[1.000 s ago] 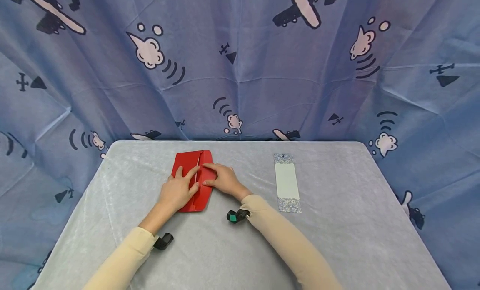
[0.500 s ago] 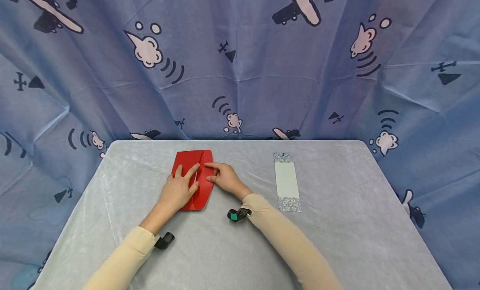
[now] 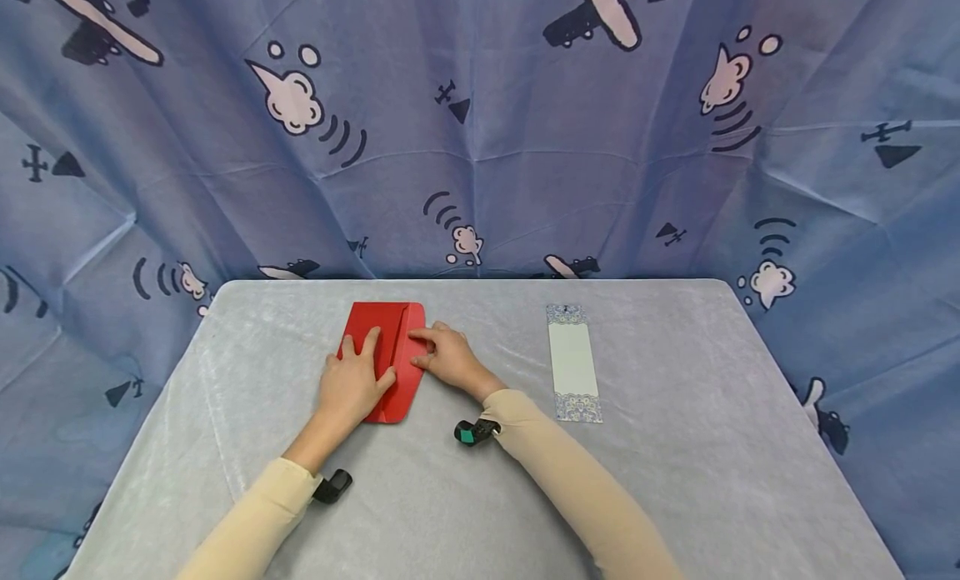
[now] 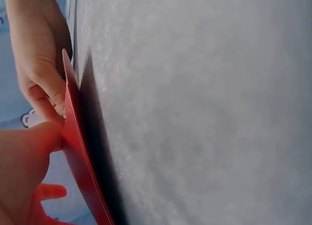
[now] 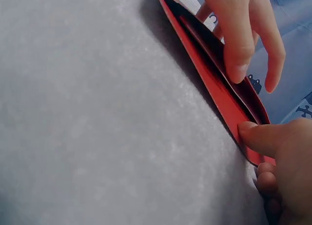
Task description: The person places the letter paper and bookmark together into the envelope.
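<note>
A red envelope [image 3: 406, 386] lies toward the left of the table, its flap unfolded to the right and its pocket gaping a little in the right wrist view. My left hand [image 3: 349, 388] rests on the envelope body with fingers spread, the thumb near the opening. At the flap's outer edge is my right hand [image 3: 452, 361]. Seen from the right wrist, its thumb [image 5: 253, 135] lies on the inner side of the flap [image 5: 214, 86] while the other fingers curl beneath, pinching it. The left wrist view shows the envelope [image 4: 78, 137] edge-on, raised at the flap end above its shadow.
A pale card [image 3: 573, 359] with blue patterned ends lies to the right of the hands. Light grey cloth covers the table [image 3: 697, 447]. Behind its far edge hangs a blue curtain [image 3: 525, 188] printed with planes.
My left fingers have drawn back left from the pocket opening, and the white line seen there is gone from view. My right fingertips have shifted slightly outward to the flap's edge.
</note>
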`<state>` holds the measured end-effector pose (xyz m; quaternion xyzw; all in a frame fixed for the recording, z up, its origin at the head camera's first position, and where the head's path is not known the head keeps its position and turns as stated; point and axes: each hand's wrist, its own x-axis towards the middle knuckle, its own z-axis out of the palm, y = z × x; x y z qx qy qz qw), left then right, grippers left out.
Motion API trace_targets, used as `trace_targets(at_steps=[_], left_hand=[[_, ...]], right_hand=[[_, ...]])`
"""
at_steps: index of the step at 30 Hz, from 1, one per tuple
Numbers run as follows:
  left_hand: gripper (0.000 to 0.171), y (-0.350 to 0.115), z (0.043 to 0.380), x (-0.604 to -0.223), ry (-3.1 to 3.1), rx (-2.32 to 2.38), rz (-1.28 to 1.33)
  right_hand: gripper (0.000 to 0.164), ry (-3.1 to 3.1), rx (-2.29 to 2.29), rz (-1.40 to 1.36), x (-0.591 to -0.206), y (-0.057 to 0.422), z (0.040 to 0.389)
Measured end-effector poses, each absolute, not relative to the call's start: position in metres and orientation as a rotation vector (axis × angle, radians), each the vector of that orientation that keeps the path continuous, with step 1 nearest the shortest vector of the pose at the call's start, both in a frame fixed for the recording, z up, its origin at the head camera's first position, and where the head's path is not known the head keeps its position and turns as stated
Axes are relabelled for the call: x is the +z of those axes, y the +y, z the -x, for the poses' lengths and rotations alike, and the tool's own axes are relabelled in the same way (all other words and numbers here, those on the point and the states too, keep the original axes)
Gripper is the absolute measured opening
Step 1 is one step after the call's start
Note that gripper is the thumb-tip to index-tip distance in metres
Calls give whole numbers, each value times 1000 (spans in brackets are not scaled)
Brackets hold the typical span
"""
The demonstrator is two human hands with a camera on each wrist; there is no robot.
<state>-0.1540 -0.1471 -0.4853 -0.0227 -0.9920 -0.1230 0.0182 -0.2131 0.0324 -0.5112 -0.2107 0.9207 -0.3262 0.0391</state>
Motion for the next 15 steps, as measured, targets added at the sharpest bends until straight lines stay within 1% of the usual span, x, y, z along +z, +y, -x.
trace_targets(at_steps=[8, 11, 15], left_hand=[[81, -147, 154, -487, -3041, -371, 71], [78, -147, 154, -488, -3034, -354, 77], [70, -147, 154, -488, -3038, -318, 108]], right_hand=[[44, 2806, -1074, 674, -510, 35, 212], [44, 2809, -1051, 700, -509, 36, 211], [44, 2818, -981, 717, -509, 36, 210]])
